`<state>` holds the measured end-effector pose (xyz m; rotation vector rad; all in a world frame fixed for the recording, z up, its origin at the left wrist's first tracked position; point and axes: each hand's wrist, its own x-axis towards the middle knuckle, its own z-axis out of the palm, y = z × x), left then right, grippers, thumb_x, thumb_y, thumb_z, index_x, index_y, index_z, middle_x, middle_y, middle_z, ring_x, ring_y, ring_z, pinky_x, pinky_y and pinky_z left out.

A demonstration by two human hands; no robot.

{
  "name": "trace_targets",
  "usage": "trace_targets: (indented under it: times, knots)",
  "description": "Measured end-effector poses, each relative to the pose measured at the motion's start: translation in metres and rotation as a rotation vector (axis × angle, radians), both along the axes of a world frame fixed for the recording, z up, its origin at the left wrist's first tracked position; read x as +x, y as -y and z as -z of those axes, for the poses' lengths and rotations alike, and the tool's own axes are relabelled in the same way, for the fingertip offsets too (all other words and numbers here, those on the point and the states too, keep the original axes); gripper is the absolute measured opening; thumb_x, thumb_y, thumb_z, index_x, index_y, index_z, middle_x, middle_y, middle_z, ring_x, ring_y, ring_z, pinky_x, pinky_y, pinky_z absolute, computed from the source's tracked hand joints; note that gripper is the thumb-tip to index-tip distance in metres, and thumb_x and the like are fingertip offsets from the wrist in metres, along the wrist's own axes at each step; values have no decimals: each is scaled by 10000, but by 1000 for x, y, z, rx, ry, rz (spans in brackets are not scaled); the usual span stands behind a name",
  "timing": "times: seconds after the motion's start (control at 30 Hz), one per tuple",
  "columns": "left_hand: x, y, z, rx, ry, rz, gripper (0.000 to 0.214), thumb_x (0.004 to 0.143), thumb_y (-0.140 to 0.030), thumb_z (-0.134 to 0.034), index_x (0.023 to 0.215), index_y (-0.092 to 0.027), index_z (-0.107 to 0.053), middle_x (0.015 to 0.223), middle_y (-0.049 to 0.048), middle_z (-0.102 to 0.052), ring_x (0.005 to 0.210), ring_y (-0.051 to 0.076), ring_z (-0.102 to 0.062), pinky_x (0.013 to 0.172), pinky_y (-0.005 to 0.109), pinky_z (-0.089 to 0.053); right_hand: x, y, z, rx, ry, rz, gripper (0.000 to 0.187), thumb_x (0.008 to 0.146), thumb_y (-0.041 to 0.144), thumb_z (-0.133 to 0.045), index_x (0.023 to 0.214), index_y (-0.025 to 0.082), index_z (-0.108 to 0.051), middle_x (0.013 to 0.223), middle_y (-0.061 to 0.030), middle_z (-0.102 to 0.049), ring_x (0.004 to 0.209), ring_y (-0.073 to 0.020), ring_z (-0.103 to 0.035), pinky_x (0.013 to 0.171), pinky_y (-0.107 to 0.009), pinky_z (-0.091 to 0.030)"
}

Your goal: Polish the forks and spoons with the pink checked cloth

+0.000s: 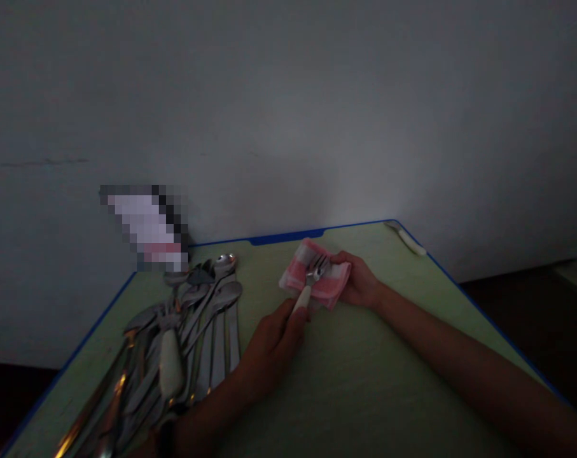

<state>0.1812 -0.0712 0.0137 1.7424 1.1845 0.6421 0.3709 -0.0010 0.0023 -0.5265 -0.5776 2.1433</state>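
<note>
My left hand (pixel 281 337) is closed round the pale handle of a fork (pixel 308 291), whose metal tines point up and away from me. Behind the tines is a pink and white checked cloth (pixel 295 266). My right hand (pixel 357 280) grips that cloth by its right side, the thumb near the top edge and the other fingers mostly hidden behind it. The fork's head lies against or just in front of the cloth; I cannot tell if they touch.
A pile of spoons and other cutlery (pixel 216 346) covers the left of the green, blue-edged table (pixel 364 381). One pale-handled utensil (pixel 411 242) lies at the far right corner. A blurred-out upright object (pixel 147 226) stands at the back left, before a grey wall (pixel 288 114).
</note>
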Motion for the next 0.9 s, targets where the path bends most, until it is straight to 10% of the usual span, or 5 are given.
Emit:
trace_targets:
  times: [0.6,0.9]
  knots:
    - [0,0,1,30,-9,6,312,937,-415,-308,855,-187,-505,578,-55,-428,515,109,-413,503,224,-287,-1,3,2,14,76,-61,245,645,174,-425,848,124,-552,750,-82,-685,753,-207,-642,813,-358,-474]
    - [1,-2,-2,65,-23,8,319,932,-397,-319,833,-177,-528,578,-50,-435,526,111,-419,506,213,-302,3,-1,-2,24,-3,14,312,833,338,-371,904,110,-572,776,-96,-678,782,-219,-626,852,-397,-446]
